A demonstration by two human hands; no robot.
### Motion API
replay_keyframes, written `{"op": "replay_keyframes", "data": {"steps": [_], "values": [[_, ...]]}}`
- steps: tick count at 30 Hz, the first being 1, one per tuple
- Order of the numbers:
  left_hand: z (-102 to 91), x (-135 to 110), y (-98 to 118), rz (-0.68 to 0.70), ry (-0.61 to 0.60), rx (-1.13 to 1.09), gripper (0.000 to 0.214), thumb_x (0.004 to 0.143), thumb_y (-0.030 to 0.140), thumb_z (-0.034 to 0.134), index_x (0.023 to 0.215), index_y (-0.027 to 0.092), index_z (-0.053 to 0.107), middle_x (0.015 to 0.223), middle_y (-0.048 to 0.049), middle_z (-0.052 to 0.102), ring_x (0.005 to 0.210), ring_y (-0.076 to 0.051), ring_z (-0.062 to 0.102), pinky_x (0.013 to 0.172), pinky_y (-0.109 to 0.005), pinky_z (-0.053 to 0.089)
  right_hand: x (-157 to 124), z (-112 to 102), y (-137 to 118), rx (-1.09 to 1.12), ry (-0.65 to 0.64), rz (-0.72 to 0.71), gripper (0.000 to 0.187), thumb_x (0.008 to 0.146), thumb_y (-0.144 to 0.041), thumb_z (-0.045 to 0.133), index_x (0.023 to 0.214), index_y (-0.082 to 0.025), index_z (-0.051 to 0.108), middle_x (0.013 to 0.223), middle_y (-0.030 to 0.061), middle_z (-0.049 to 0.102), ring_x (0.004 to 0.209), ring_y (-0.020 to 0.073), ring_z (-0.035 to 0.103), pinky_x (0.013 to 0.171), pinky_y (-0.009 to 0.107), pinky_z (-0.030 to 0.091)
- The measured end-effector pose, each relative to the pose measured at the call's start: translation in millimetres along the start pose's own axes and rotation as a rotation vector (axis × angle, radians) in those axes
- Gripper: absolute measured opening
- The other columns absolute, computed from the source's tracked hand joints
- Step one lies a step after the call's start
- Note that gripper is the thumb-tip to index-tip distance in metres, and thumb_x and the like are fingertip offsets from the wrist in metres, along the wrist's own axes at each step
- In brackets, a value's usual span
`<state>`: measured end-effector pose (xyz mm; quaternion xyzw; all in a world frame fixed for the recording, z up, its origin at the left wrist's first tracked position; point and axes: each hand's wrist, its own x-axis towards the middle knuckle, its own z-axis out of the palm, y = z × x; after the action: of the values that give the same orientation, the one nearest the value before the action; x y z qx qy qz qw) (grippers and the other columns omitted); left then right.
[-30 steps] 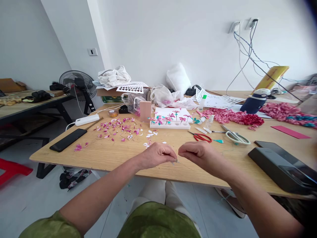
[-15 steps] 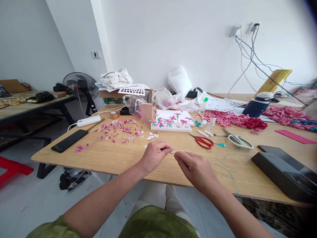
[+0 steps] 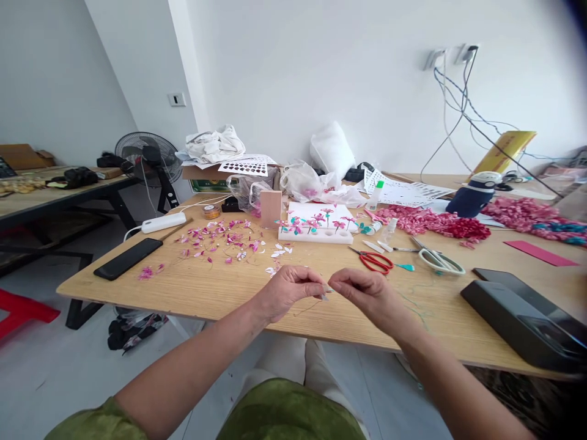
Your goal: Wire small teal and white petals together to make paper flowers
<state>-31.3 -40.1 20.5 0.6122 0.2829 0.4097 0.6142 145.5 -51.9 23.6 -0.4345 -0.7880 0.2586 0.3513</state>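
Handwork is happening over a table [image 3: 151, 294].
Left, pink petals [image 3: 223, 230] are lying scattered; the left hand [image 3: 290, 291] is pinching a small pale piece [image 3: 324, 297] at near centre; the right hand [image 3: 367, 292] is closing its fingertips beside it, any hold unclear; red scissors [image 3: 364, 254] are lying beyond.

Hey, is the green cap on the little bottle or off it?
On: the green cap sits atop the bottle.
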Motion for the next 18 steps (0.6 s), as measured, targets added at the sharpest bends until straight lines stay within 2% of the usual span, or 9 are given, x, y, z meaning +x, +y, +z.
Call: {"op": "replay_keyframes", "data": {"steps": [4, 10, 14, 18], "values": [[2.7, 3, -5, 0.025, 0.156, -0.015, 0.009, 0.066, 0.021, 0.06, 0.061, 0.014, 0.063, 0.059, 0.0004, 0.058, 0.062, -0.009, 0.049, 0.066, -0.023, 0.039, -9, 21, -1, -0.192, 0.134, -0.016, 0.022, 0.082, -0.026, 0.041, 0.072, -0.017, 0.059, 0.059, 0.0003, 0.056, 0.053, 0.0104, 0.046, 0.05, 0.021, 0.034], [2.6, 2, 2, 0.106, 0.282, 0.31, 0.012, 0.069, 0.024, 0.057, 0.064, 0.016, 0.064, 0.064, -0.0006, 0.059, 0.065, -0.012, 0.051, 0.065, -0.023, 0.04, -16, 25, -9, -0.606, 0.178, -0.163, 0.025, 0.082, -0.018, 0.035, 0.07, -0.019, 0.058, 0.056, 0.0003, 0.054, 0.049, 0.0093, 0.044, 0.046, 0.021, 0.025], [0.3, 2, -3, 0.218, 0.265, 0.533, 0.014, 0.073, 0.024, 0.054, 0.069, 0.017, 0.065, 0.068, -0.0023, 0.061, 0.067, -0.013, 0.053, 0.065, -0.024, 0.041, -16, 19, -19, -0.834, 0.152, -0.221, 0.028, 0.082, -0.015, 0.034, 0.065, -0.018, 0.055, 0.05, 0.0, 0.049, 0.046, 0.0098, 0.041, 0.044, 0.023, 0.019], [0.6, 0, 0, 0.303, 0.14, 0.654, 0.015, 0.076, 0.021, 0.051, 0.073, 0.017, 0.065, 0.071, -0.0039, 0.062, 0.07, -0.014, 0.054, 0.068, -0.025, 0.041, -10, 2, -29, -0.865, 0.034, -0.259, 0.026, 0.082, -0.015, 0.035, 0.071, -0.018, 0.058, 0.053, 0.0008, 0.05, 0.048, 0.0107, 0.042, 0.044, 0.024, 0.02]]}}
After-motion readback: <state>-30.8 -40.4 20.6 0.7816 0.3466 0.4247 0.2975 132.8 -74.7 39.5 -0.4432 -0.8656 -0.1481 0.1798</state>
